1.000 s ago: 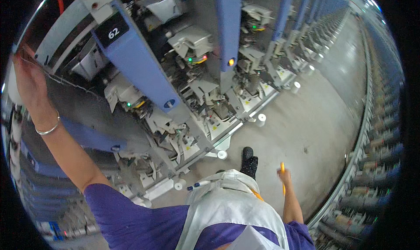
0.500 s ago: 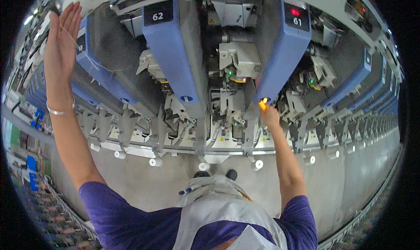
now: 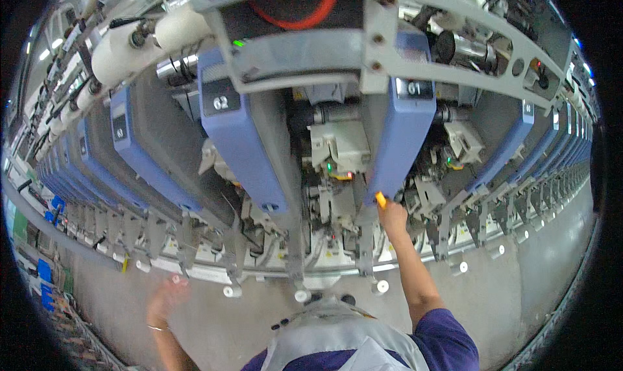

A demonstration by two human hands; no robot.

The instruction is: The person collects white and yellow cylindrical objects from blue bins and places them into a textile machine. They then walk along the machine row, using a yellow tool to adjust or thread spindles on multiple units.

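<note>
My right hand (image 3: 393,219) is closed around a small yellow-orange object (image 3: 381,199), whose short end sticks up past the fingers; its kind is not clear. This hand is at the lower end of a blue machine housing (image 3: 407,127), and I cannot tell whether it touches it. Low on the left, my left hand (image 3: 170,297) is smeared by motion above the floor, in front of the machine's lower rail. Its fingers are too blurred to show whether they hold anything. A bracelet (image 3: 156,328) circles the left wrist.
Another blue housing (image 3: 243,150) stands left of it, in a long row of similar units. A pale metal frame (image 3: 305,82) crosses above. White rolls (image 3: 117,56) hang at the upper left. Small white cylinders (image 3: 382,286) stick out along the lower rail (image 3: 272,270).
My left hand has dropped from high at the upper left to low over the floor. My right hand still grips the yellow-orange object at the housing's lower end. The view has tilted up.
</note>
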